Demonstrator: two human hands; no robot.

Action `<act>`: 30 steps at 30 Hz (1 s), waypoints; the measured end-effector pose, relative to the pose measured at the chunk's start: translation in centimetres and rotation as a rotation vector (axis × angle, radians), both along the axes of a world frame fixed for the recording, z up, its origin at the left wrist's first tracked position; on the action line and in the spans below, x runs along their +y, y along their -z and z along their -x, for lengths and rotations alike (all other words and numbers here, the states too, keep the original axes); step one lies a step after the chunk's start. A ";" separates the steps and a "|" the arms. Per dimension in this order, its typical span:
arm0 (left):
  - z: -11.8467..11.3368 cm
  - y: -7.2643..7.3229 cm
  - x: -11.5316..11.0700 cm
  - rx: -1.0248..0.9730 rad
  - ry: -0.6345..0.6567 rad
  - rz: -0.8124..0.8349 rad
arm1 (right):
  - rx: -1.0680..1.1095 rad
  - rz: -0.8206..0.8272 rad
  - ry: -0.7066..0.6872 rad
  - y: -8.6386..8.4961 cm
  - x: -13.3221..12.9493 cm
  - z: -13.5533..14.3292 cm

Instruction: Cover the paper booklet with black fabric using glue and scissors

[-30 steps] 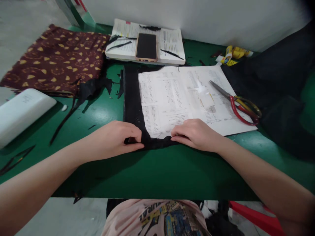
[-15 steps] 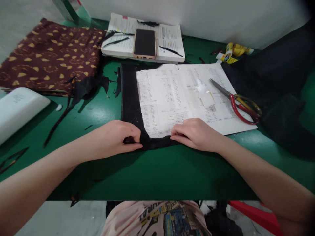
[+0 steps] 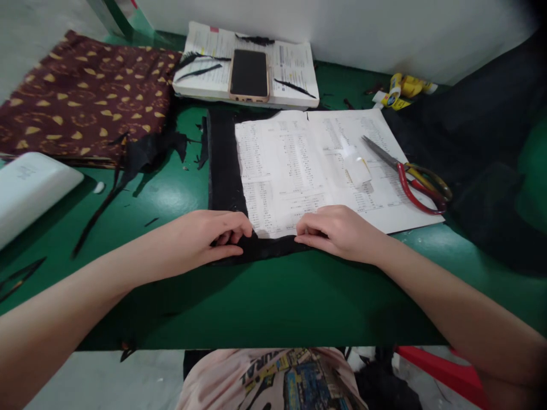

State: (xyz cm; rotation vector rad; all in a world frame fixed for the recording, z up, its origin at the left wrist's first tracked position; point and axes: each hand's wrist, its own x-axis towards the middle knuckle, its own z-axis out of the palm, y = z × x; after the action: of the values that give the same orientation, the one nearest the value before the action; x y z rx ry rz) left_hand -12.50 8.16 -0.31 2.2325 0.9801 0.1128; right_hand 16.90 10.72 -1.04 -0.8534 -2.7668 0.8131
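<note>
An open book (image 3: 282, 165) with printed pages lies in front of me, and black fabric (image 3: 224, 165) is folded over its left and front edges. At the front left corner, my left hand (image 3: 213, 236) rests on the fabric with thumb and index finger apart. The other fingers curl inward, partly out of sight. My right hand (image 3: 335, 230) pinches the folded front edge of the fabric against the book. Scissors (image 3: 410, 179) with red handles lie on the right page. A small clear piece (image 3: 356, 169) with a yellow line sits beside them.
Behind the book, a phone (image 3: 249, 74) rests on a second open book (image 3: 294, 62). To the left are a brown patterned cloth-covered item (image 3: 94, 97), a white case (image 3: 34, 188) and black scraps (image 3: 145, 151). Yellow tubes (image 3: 401, 91) and dark fabric (image 3: 474, 119) lie right, on the green table (image 3: 273, 302).
My left thumb and index finger have parted, and the index finger has moved slightly right over the corner. My right hand keeps its pinch in nearly the same place.
</note>
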 end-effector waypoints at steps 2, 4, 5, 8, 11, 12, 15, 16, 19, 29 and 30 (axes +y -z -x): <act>0.1 0.1 -0.1 -0.032 0.070 -0.075 | 0.036 0.000 -0.009 -0.1 0.0 0.0; 0.2 0.1 -0.3 -0.035 0.145 -0.167 | 0.040 -0.066 -0.056 -0.3 -0.1 0.1; 0.3 0.2 -0.4 -0.022 0.174 -0.208 | 0.025 -0.118 -0.095 -0.3 -0.1 0.2; 0.4 0.3 -0.6 0.046 0.262 -0.274 | -0.054 -0.263 -0.216 -0.4 -0.2 0.3; 0.5 0.5 -0.6 0.090 0.306 -0.307 | -0.091 -0.362 -0.301 -0.2 -0.3 0.2; 0.6 0.5 -0.6 0.097 0.307 -0.316 | -0.089 -0.389 -0.315 -0.1 -0.3 0.1; 0.7 0.7 -0.6 0.100 0.301 -0.340 | -0.067 -0.444 -0.326 0.2 -0.4 -0.3; 0.7 0.7 -0.5 0.095 0.302 -0.347 | -0.057 -0.457 -0.324 0.2 -0.5 -0.4; 0.9 0.6 -0.3 0.094 0.314 -0.361 | -0.037 -0.486 -0.315 0.3 -0.7 -0.7; 2.0 0.2 0.0 0.118 0.312 -0.403 | -0.044 -0.470 -0.263 0.0 -1.0 -2.1; 2.0 0.3 0.0 0.107 0.305 -0.401 | -0.044 -0.480 -0.259 0.0 -1.1 -2.2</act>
State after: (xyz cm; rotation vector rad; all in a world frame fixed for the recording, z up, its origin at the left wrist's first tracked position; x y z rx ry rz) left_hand -14.53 8.13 -0.56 2.7546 0.7034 0.0564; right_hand 19.15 9.66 -1.08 -0.4356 -2.9524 0.1337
